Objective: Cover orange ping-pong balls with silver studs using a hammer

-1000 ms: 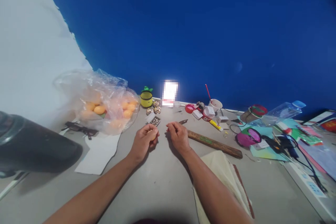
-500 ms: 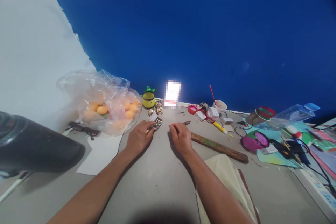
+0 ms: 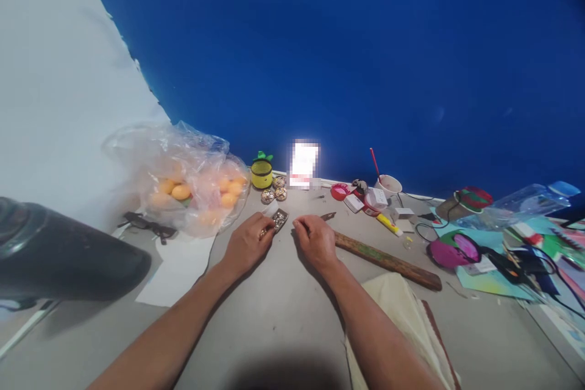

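Note:
My left hand (image 3: 249,241) is closed, thumb and fingers around a small gold-speckled ball (image 3: 263,233) that is mostly hidden. Against its fingertips, on the grey table, lies a small dark tray (image 3: 280,220) of shiny bits. Just right of the tray my right hand (image 3: 316,241) rests in a pinch; what its fingertips hold, if anything, is too small to make out. A dark pointed piece (image 3: 328,216) shows beyond its knuckles, and a worn wooden handle (image 3: 388,261) extends from beside it. Several similar speckled balls (image 3: 274,194) sit behind the tray.
At left stand a large dark bottle (image 3: 68,250), glasses (image 3: 148,226) and a plastic bag of orange fruit (image 3: 183,189). A yellow pot (image 3: 262,174) is by the blue wall. At right are a paper cup (image 3: 388,184), a yellow tube (image 3: 388,224), a cloth (image 3: 393,311) and a clear bottle (image 3: 521,204).
The view has shifted slightly, so the table things sit a little further right. The gap between the tray and my right hand has narrowed. Both hands keep their grip shape.

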Demonstrator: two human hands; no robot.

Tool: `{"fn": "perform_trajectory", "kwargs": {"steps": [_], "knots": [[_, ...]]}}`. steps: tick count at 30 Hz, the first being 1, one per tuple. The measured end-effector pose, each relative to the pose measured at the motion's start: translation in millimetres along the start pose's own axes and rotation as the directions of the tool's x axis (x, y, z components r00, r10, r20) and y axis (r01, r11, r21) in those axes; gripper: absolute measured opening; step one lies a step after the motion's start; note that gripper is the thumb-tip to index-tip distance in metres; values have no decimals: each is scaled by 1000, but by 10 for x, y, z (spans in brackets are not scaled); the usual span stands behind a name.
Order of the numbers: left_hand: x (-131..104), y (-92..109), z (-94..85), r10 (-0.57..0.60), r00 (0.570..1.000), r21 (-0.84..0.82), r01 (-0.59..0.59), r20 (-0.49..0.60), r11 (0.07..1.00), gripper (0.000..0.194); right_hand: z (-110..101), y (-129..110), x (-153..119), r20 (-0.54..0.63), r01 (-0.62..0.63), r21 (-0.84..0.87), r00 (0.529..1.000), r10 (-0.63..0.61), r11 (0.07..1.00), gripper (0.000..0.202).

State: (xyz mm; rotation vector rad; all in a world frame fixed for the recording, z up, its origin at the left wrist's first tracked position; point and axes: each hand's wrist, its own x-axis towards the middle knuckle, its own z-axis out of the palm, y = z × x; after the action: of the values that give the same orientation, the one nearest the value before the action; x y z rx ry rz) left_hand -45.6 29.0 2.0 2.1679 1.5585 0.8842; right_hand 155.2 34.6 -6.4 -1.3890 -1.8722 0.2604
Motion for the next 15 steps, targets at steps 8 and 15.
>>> {"fn": "perform_trajectory", "kwargs": {"steps": [8,15], "knots": [[24,217,-141,-228,973,-317,207,-28,926,17,-9,18,0,-9,-22,45,1000,23,999,23],[5,398,-297,-354,925,-539,370,137,757,40,-104,-127,-40,21,221,172,973,-228,960,26]]}}
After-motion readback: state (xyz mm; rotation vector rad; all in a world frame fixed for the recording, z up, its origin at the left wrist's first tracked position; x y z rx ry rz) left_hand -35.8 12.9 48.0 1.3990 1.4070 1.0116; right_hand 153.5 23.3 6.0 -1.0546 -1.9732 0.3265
